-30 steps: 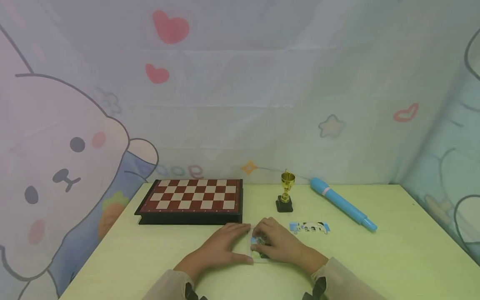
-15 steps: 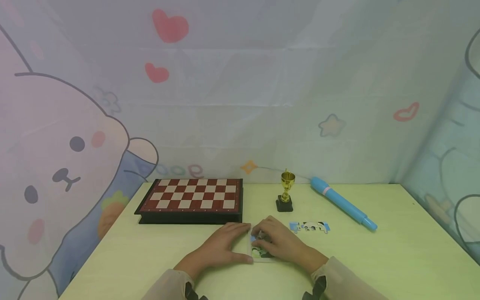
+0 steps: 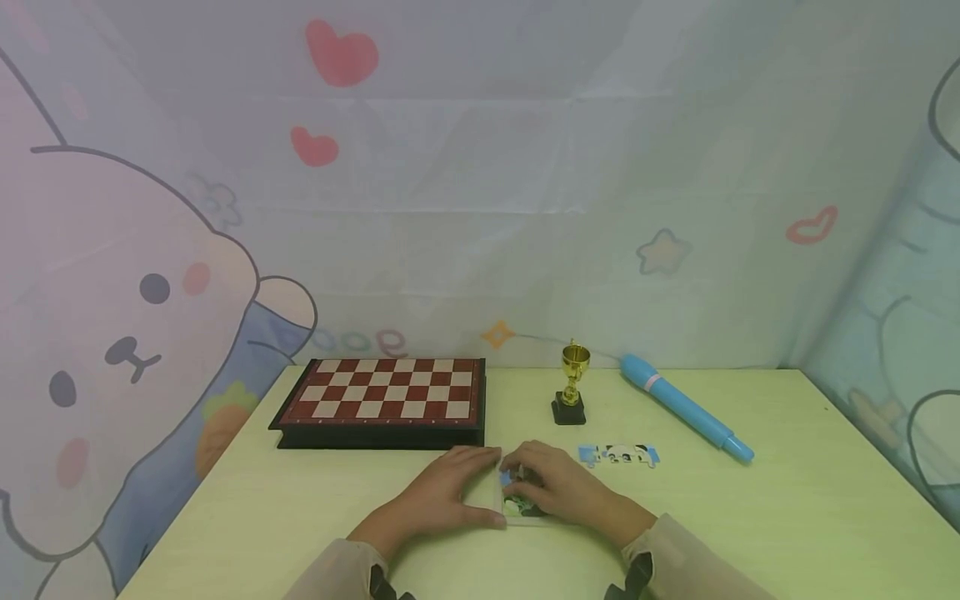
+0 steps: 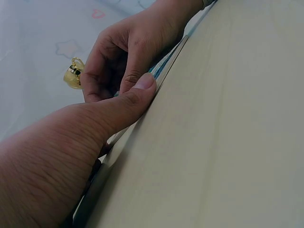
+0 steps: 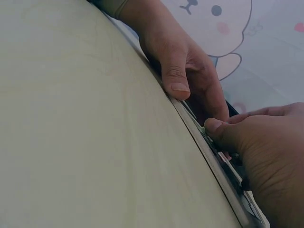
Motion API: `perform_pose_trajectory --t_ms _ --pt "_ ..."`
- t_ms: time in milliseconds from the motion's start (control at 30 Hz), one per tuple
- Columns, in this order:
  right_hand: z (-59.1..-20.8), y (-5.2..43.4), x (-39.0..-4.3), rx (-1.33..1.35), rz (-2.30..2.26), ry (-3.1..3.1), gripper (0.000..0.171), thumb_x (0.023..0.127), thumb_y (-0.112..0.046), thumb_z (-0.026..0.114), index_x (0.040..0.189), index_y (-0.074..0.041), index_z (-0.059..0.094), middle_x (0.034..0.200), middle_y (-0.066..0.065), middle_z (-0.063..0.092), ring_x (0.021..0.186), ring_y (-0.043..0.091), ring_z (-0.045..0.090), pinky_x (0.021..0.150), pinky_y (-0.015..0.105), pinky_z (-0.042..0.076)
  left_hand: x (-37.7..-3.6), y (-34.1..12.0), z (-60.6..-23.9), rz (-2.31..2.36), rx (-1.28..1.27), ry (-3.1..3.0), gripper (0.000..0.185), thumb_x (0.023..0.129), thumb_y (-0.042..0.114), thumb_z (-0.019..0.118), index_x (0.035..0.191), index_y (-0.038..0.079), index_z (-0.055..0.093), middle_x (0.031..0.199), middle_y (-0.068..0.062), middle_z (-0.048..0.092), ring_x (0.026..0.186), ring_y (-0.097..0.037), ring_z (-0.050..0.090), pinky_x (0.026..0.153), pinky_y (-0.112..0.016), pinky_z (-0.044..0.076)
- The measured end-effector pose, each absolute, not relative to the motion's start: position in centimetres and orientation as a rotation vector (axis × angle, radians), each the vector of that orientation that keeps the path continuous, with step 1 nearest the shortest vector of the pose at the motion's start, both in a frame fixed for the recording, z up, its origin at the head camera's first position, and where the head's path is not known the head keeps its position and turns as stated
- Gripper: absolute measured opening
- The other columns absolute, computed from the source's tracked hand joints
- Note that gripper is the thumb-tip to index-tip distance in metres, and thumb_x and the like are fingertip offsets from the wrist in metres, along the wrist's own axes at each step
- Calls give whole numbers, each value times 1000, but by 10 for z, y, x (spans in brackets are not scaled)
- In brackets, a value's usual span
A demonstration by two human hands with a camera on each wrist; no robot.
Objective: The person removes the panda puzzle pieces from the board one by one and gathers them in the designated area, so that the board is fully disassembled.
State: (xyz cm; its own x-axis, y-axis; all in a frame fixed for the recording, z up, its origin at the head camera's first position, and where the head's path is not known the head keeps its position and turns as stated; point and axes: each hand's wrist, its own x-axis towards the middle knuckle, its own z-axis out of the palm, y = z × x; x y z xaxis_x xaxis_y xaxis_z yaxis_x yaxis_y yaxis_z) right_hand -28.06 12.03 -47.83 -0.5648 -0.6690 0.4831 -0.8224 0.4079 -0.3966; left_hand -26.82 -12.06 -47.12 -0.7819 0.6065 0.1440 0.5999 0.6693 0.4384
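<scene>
A small white-edged puzzle tray (image 3: 525,523) lies on the table in front of me, with a green and blue picture (image 3: 516,506) partly covered by my right hand. My left hand (image 3: 444,493) holds the tray's left side, thumb at the near corner and fingertips at the far one. Curled over the tray, my right hand (image 3: 564,485) has thumb and index finger close together at a puzzle piece, mostly hidden under the fingers. In the right wrist view, that thumb (image 5: 216,126) sits just above the tray's inside. To the right lie joined puzzle pieces (image 3: 621,454) with a panda picture.
A red and white chessboard box (image 3: 386,392) stands behind my left hand. Farther back are a gold trophy cup (image 3: 573,375) on a black base and a blue, pen-shaped object (image 3: 686,408). A printed cloth (image 3: 465,208) hangs behind the table.
My right hand's fingers have shifted slightly over the tray, lifting a little and then coming back lower. The left hand and the loose panda pieces stay in place.
</scene>
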Motion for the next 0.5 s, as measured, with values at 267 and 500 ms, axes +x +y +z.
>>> perform_pose_trajectory --t_ms 267,500 --pt "-476 122 -277 1318 937 -2492 23 93 -27 65 114 -19 60 102 -11 65 91 -1 61 77 18 54 -270 -119 -473 739 1030 2847 94 73 78 60 150 29 34 153 13 38 142 -18 36 115 -53 34" --pt "-475 122 -276 1314 911 -2467 19 92 -26 66 110 -19 63 98 -11 67 85 -3 60 74 17 53 -271 -120 -475 739 1020 2854 94 73 78 60 150 30 34 153 12 38 143 -19 35 115 -54 33"
